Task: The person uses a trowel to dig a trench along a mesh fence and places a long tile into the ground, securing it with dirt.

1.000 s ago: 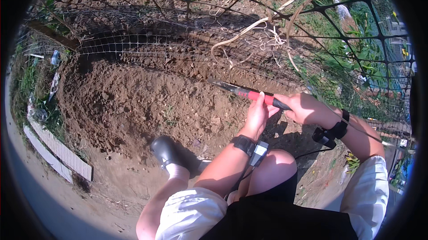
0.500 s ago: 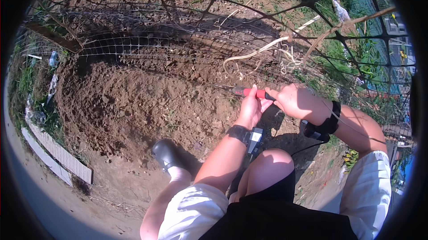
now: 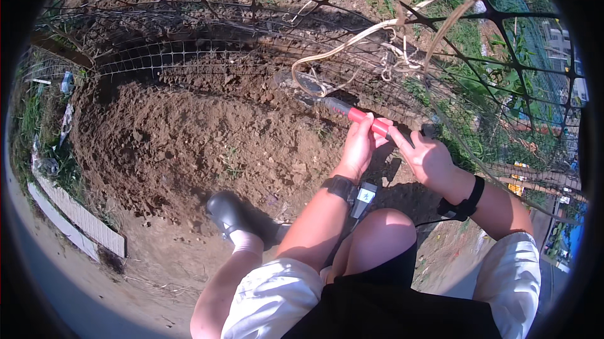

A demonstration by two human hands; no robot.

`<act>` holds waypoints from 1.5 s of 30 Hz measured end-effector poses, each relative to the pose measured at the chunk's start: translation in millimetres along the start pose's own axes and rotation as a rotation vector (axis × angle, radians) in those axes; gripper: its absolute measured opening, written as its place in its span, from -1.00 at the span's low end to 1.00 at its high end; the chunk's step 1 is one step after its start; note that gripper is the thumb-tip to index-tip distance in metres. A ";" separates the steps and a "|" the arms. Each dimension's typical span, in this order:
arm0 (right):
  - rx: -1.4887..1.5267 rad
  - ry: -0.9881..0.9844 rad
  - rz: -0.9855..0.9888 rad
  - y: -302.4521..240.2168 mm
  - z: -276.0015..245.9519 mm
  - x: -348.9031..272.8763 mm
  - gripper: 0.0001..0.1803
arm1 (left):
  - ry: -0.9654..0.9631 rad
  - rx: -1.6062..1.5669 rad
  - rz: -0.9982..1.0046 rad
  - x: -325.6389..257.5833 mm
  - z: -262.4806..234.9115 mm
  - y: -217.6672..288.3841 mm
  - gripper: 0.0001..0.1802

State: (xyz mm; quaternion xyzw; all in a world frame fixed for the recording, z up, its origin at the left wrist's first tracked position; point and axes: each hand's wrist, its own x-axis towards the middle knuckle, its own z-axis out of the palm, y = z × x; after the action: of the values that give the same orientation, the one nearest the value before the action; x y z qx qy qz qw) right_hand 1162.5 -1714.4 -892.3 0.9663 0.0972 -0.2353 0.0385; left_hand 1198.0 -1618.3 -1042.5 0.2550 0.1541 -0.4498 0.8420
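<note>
**Both hands on a red-handled tool at the fence**

Head view: our left fingers (image 3: 368,126) are curled tight around the red handle of the tool (image 3: 362,117); the left hand (image 3: 358,147) grips it from below. Our right hand (image 3: 428,158) sits just beside, fingers half spread and touching the handle's near end. The tool's metal tip points up-left into the wire fence (image 3: 163,56), above the mound of bare soil (image 3: 189,144). Pale dry stems (image 3: 352,40) tangle in the netting behind. A black shoe (image 3: 226,212) rests on the dirt.
</note>
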 end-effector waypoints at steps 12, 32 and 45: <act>0.502 -0.440 -0.002 40.3 -49.2 43.1 -0.49 | -0.202 -0.534 -0.158 11.5 2.9 -10.1 -0.54; 0.254 0.120 -0.100 12.9 -22.7 27.4 -0.50 | -0.031 0.367 0.239 -1.1 -6.8 31.0 -0.58; 0.465 0.042 -0.155 2.3 -10.7 102.8 -0.55 | 0.076 -0.303 0.030 39.9 -67.2 54.4 -0.64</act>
State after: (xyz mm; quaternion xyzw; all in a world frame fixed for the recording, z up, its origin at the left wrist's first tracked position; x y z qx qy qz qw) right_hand 1257.2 -1697.9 -930.3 0.9435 0.1150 -0.2333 -0.2052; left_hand 1263.3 -1581.9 -1101.5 0.1441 0.2483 -0.3988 0.8709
